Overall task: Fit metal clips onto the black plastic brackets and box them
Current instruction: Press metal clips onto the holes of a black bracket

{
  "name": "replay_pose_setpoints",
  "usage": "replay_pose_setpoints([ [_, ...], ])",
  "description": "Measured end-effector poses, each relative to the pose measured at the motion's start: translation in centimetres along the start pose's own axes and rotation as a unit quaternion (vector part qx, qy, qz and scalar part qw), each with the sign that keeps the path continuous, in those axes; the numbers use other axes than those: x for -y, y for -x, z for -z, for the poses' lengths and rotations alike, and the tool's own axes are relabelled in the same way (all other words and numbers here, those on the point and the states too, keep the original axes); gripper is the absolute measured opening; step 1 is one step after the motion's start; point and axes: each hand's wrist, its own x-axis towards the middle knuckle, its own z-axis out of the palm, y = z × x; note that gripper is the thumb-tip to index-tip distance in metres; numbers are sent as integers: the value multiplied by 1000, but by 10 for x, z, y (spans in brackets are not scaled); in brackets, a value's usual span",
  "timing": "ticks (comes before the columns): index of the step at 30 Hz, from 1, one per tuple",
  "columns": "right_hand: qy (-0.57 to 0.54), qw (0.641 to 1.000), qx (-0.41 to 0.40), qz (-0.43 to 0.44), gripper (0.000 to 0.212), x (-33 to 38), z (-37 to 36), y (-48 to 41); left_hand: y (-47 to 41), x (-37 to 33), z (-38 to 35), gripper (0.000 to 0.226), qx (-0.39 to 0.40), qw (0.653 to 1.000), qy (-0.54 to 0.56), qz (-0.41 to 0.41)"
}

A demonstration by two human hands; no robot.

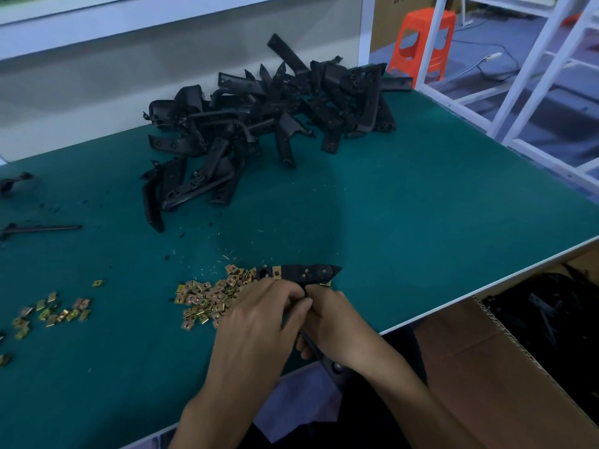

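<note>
Where the parts lay, worktop [421, 205]: a green-covered surface with a pale edge; it carried the brackets, the clips and fine black and metal scraps.
Cardboard box [486, 367]: stood open below the worktop's right edge, just beside the person; black parts lay inside it, too dark to tell apart.
White frame [534, 76]: rose beyond the worktop's far right corner.
Bracket pile [259, 118]: a loose heap of black plastic brackets at the back of the worktop, tilted and lying across one another.
Orange stool [421, 40]: stood on the floor behind the pile, apart from the worktop.
Left hand [259, 319]: at the near edge, fingers curled onto the held bracket, thumb tip touching the right hand.
Right hand [337, 322]: just beside the left, fingers wrapped round the held bracket from beneath.
Held bracket [304, 273]: gripped by both hands above the near edge; its upper end pointed right past the fingertips, and its lower end stuck out below the right hand.
Clip pile [210, 299]: brass-coloured metal clips heaped on the worktop, touching the left hand's far side.
Smaller clip scatter [55, 312]: lay well apart, near the left edge.
Loose black pieces [42, 227]: lay at the far left.
Fitted clip [276, 273]: sat on the held bracket's upper part.
</note>
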Motion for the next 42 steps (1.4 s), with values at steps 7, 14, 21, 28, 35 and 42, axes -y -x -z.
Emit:
replay_pose_setpoints([
  [7,4,1000,12,18,27,-2,1,2,3,2,2,7,30,998,49,2],
  [14,8,998,-19,55,20,-11,-3,-2,9,-11,5,7,-15,999,-29,-33],
  [21,36,995,-44,83,29,-15,-4,-4,11,-18,7,14,-7,998,-43,-40],
  [28,39,996,-12,75,23,-10,-4,-4,8,-23,8,12,-20,999,40,29],
  [35,-17,997,6,70,37,-14,-5,-3,-21,-8,37,24,-46,919,351,174],
  [42,-14,997,12,70,32,-15,-3,-1,-42,12,43,24,-13,908,373,189],
])
